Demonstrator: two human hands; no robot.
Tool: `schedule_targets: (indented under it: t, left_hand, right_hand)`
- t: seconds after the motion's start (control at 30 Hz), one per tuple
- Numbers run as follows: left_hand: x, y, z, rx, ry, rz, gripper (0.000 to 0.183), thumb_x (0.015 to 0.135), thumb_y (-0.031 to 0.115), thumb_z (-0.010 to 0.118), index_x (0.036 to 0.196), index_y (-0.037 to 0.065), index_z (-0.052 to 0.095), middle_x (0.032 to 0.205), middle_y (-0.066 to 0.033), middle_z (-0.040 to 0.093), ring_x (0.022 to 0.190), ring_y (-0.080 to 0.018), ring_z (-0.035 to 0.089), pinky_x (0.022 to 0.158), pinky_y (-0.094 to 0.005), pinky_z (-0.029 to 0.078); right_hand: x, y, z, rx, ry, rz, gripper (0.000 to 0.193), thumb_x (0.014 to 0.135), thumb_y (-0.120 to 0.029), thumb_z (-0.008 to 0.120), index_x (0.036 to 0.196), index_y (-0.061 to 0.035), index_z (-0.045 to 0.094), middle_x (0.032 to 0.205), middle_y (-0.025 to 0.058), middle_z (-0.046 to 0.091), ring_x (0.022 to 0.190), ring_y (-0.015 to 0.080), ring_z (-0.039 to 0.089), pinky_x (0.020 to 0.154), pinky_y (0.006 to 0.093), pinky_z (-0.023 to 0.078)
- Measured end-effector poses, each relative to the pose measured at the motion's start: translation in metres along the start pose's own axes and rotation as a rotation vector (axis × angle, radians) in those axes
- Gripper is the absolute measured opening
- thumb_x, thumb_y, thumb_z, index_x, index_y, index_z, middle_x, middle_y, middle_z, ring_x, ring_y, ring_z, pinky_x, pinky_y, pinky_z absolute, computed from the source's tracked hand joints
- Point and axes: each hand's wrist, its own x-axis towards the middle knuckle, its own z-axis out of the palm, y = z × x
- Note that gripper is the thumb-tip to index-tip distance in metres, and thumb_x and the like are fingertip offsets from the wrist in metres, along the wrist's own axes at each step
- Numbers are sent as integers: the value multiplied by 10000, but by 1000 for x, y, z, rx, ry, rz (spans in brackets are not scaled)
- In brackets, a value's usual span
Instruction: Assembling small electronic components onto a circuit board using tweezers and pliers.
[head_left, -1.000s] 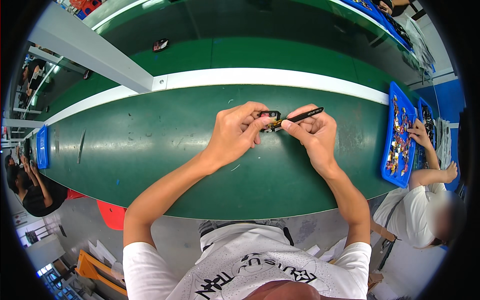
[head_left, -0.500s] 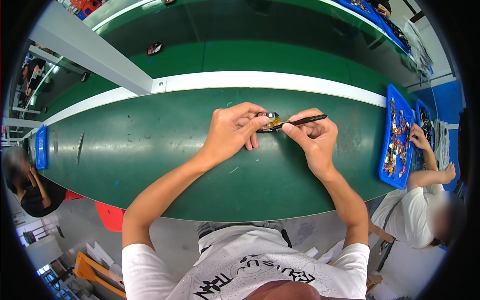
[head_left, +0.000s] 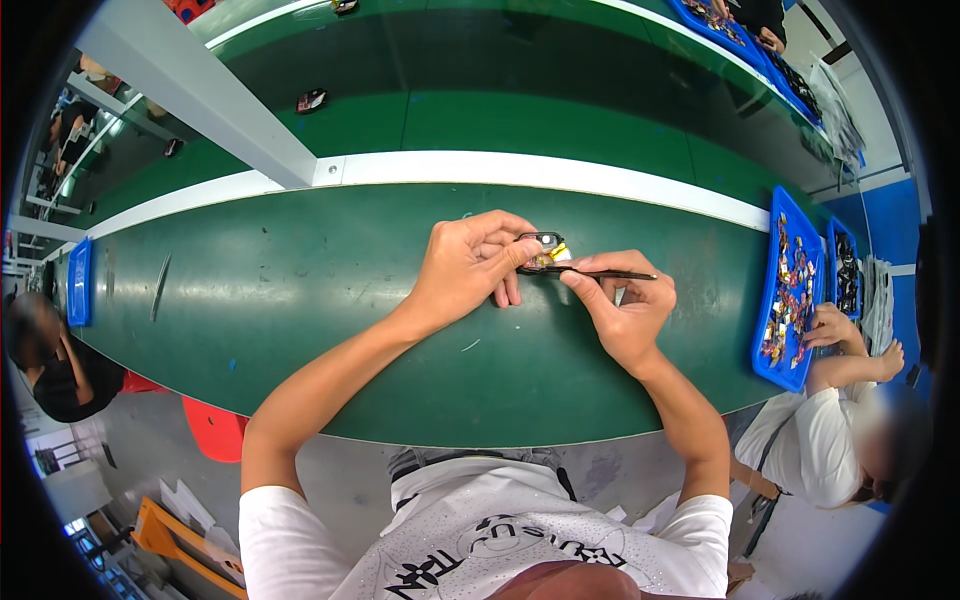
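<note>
Above the green bench, my left hand [head_left: 462,262] is closed on a small black-rimmed electronic part [head_left: 545,241], gripping its left side between thumb and fingers. Yellow and silver pieces show within the part's rim. My right hand [head_left: 635,308] is closed round a pair of slim black tweezers [head_left: 628,275], pinched between thumb and fingers and lying nearly level. Their tips reach the near edge of the part; whether they grip anything there is too small to tell.
A blue tray [head_left: 762,335] of small colourful parts lies at the right, with a co-worker's hand [head_left: 832,326] at it. Another blue tray [head_left: 80,283] and a thin metal strip [head_left: 160,285] lie left. A white rail [head_left: 450,168] runs along the back; a dark part [head_left: 311,100] lies beyond.
My right hand has moved slightly down, and the tweezers have swung from slanting upward to nearly level. The yellow piece in the part shows more. The co-worker's hand at the tray has moved nearer.
</note>
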Motion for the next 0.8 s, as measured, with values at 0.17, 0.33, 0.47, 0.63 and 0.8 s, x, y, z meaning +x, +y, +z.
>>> schedule_targets:
  t: [0.17,0.33,0.47,0.63,0.8]
  left_hand:
    - [1,-1,0,-27,1,1,226,1018,79,653,1155,-100,638,856,-156,718,591,-175,702,468,-262,541]
    - [1,1,-1,-31,-18,-23,230,1019,86,654,1156,-99,639,854,-153,717,605,-179,710,475,-265,550]
    - [1,1,-1,-35,-23,-22,236,1020,90,654,1159,-100,637,859,-154,718,614,-184,716,477,-267,555]
    - [0,2,0,-28,-15,-11,233,1021,85,650,1159,-102,635,861,-155,718,621,-189,721,479,-271,560]
    - [0,1,0,-42,-4,-2,224,1021,75,645,1159,-101,636,867,-160,722,621,-196,724,475,-274,561]
  right_hand:
    - [0,-2,3,16,43,-18,145,797,-11,872,866,-10,745,844,58,786,442,10,418,425,202,284]
    - [0,-2,4,37,48,5,149,796,-15,876,870,-12,747,826,51,778,450,5,426,423,199,272]
    - [-2,-1,3,21,40,55,155,792,-26,882,868,-12,747,775,26,749,459,-1,430,420,201,256]
    - [-2,-4,4,15,62,88,160,791,-34,886,868,-16,747,737,8,726,462,-4,436,420,202,252]
    - [-3,-4,6,-23,64,36,159,792,-32,883,875,-20,747,742,7,737,452,-2,438,423,196,263]
